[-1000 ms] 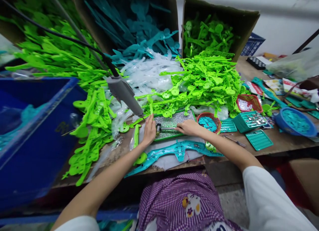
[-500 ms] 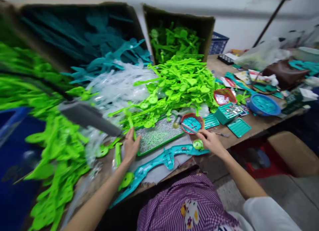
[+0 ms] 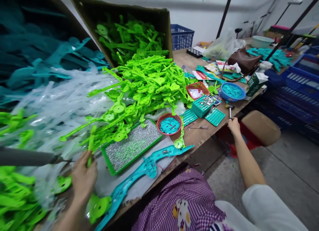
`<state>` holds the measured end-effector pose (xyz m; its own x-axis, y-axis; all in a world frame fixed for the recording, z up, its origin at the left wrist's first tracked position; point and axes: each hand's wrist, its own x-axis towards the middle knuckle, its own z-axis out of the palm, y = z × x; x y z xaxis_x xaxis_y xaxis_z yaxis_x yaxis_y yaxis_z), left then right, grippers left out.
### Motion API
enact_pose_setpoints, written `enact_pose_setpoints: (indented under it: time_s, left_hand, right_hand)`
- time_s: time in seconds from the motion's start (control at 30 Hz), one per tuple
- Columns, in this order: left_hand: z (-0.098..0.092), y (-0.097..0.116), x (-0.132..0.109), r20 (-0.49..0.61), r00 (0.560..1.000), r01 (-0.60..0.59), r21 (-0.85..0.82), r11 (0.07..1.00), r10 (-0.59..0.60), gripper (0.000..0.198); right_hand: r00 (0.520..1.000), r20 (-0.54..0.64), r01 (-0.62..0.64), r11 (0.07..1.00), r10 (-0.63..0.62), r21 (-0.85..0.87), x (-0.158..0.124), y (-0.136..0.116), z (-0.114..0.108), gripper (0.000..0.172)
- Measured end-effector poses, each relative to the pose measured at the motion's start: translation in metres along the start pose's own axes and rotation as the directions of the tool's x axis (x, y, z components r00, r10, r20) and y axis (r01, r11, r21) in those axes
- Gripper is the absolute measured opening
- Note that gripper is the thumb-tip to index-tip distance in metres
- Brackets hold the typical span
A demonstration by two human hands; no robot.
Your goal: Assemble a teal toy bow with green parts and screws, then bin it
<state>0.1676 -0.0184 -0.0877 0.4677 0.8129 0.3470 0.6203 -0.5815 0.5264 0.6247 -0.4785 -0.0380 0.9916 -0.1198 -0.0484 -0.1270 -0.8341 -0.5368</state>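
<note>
My right hand (image 3: 234,126) is closed round the handle of a small hammer (image 3: 230,112), at the table's front edge on the right. My left hand (image 3: 84,174), somewhat blurred, pinches a long lime-green plastic part (image 3: 92,139) left of the tray. A green tray (image 3: 108,162) full of small silvery pieces lies between the hands. In front of it, a long turquoise plastic part (image 3: 149,168) rests on a white cloth (image 3: 104,178). A lime-green round-ended part (image 3: 178,143) lies over its right end. Another lime-green part (image 3: 99,206) is below my left hand.
A heap of lime-green parts (image 3: 154,81) and clear plastic bags (image 3: 67,91) fill the back. Further right are a red bowl (image 3: 159,124) of turquoise pieces, a screwdriver (image 3: 199,127), a teal box (image 3: 199,108) and a blue bowl (image 3: 233,97). A grey tool (image 3: 27,156) hangs at left.
My right hand has carried the hammer from beside the red bowl rightward to the table's front edge. My left hand has shifted left, away from the tray. The view has turned right.
</note>
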Motion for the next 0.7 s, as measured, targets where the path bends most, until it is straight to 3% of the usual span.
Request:
enact_pose_setpoints:
  time_s: [0.07,0.23,0.33,0.4,0.5,0.57,0.63,0.7]
  left_hand:
    - [-0.006,0.002,-0.004,-0.017,1.000,-0.003,0.048,0.999,0.004,0.052]
    - [-0.007,0.018,-0.011,0.106,0.994,0.000,0.097,0.995,-0.010,0.046]
    - [-0.006,0.020,-0.015,0.071,0.997,-0.019,0.083,0.996,0.014,0.041]
    - [-0.009,0.021,-0.019,0.035,0.999,-0.021,0.077,0.997,0.018,0.039]
    - [-0.014,0.029,-0.024,-0.004,1.000,-0.030,0.065,0.997,0.030,0.037]
    - [-0.013,0.043,-0.023,-0.005,0.998,-0.066,0.063,0.996,0.067,0.035]
    - [-0.006,0.062,-0.015,0.029,0.990,-0.140,0.056,0.988,0.139,0.033]
    - [0.006,0.079,-0.001,0.095,0.967,-0.241,0.031,0.970,0.237,0.032]
  right_hand:
    - [1.000,0.028,-0.007,0.998,0.009,-0.055,0.005,-0.008,0.002,0.039]
    - [0.996,0.085,0.055,0.980,-0.039,-0.192,0.008,-0.027,0.002,0.044]
    - [0.989,0.054,0.148,0.946,-0.138,-0.288,0.004,-0.033,-0.004,0.041]
    - [0.965,-0.028,0.245,0.934,-0.260,-0.259,-0.008,-0.037,-0.006,0.040]
    - [0.869,-0.132,0.477,0.878,-0.477,-0.027,-0.054,-0.057,0.002,0.039]
    - [0.760,-0.075,0.644,0.733,-0.646,0.221,-0.103,-0.081,0.019,0.036]
    - [0.656,-0.009,0.680,0.586,-0.755,0.440,-0.159,-0.114,0.042,0.032]
    - [0.585,0.037,0.636,0.487,-0.810,0.598,-0.211,-0.150,0.063,0.029]
